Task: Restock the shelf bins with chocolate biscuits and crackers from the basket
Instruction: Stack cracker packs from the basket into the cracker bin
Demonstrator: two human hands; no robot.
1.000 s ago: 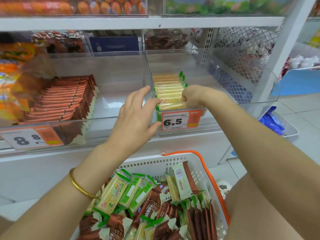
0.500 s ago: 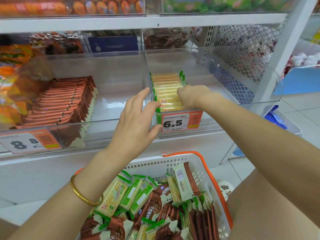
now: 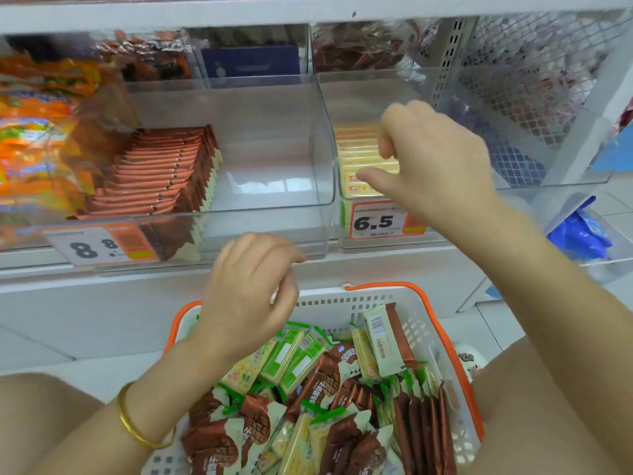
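My right hand (image 3: pixel 435 159) hangs over the cracker row (image 3: pixel 359 156) in the right bin (image 3: pixel 363 94), centre right of the frame. Its fingers are loosely bent and hold nothing. The packs stand on edge, I think to save room. My left hand (image 3: pixel 250 293), empty too, is low over the basket (image 3: pixel 421 303), where brown chocolate biscuits (image 3: pixel 322 375) and green-edged crackers (image 3: pixel 291 353) lie mixed.

Clear glossy plastic bins (image 3: pixel 322 138); white perforated plastic basket (image 3: pixel 424 323) (orange rim); shiny foil wrappers (image 3: pixel 318 375).

Left hand (image 3: pixel 247 296) has dropped toward the basket (image 3: pixel 346 299); right hand (image 3: pixel 436 166) has risen over the crackers (image 3: pixel 356 150).
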